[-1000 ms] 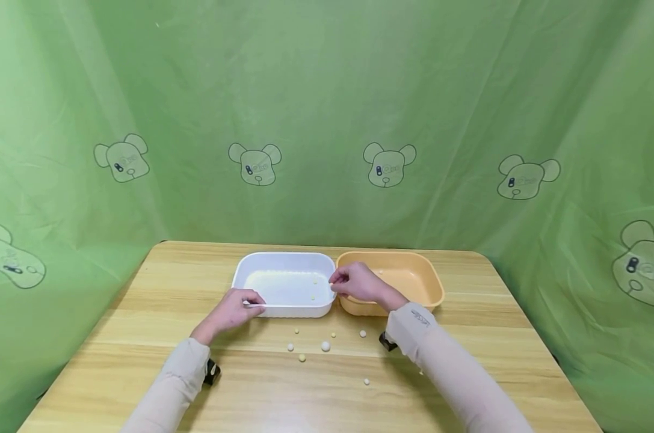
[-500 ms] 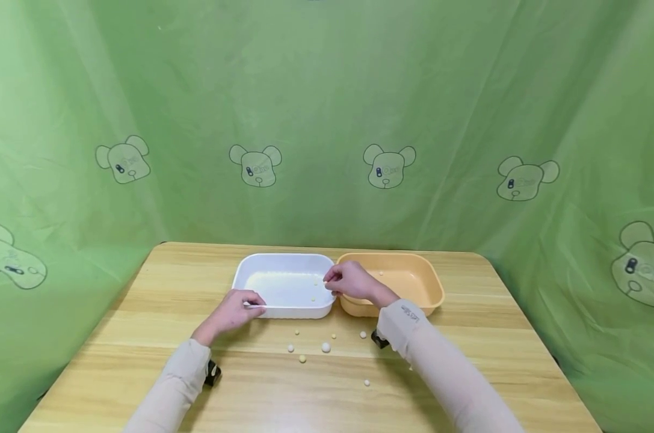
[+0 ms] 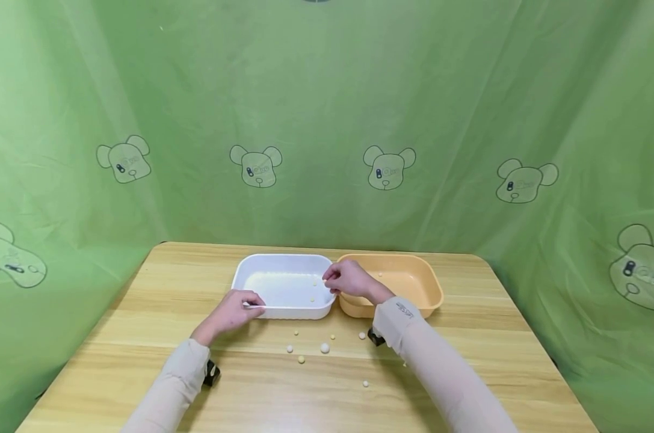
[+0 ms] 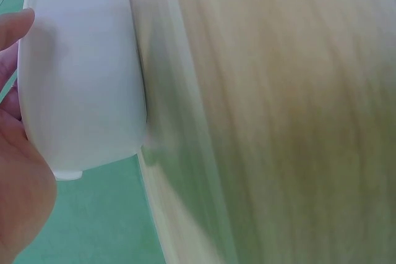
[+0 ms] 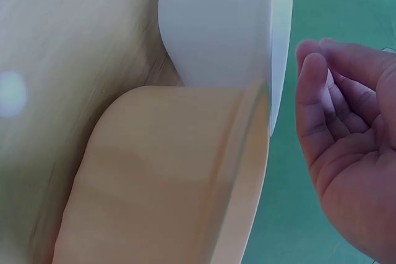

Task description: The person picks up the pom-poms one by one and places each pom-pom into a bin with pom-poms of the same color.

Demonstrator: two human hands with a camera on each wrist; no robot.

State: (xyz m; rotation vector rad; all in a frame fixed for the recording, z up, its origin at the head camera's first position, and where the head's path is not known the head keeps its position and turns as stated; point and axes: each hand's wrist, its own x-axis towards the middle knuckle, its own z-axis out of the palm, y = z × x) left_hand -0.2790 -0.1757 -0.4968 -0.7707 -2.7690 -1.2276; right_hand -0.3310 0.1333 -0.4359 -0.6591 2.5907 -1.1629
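Head view: my left hand (image 3: pixel 230 313) grips the white tub's (image 3: pixel 283 282) near rim; my right hand (image 3: pixel 350 280) hovers over its right edge, fingertips bunched, whether pinching a bead I cannot tell. The tub looks light, stiff and slick.

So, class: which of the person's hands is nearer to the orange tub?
Right. The right hand hovers over the seam between the orange tub and the white tub; the left hand holds the white tub's near-left rim, farther away.

At frame centre, whatever the right hand (image 3: pixel 351 280) pinches is too small to tell; the desk (image 4: pixel 297 115) is blurred.
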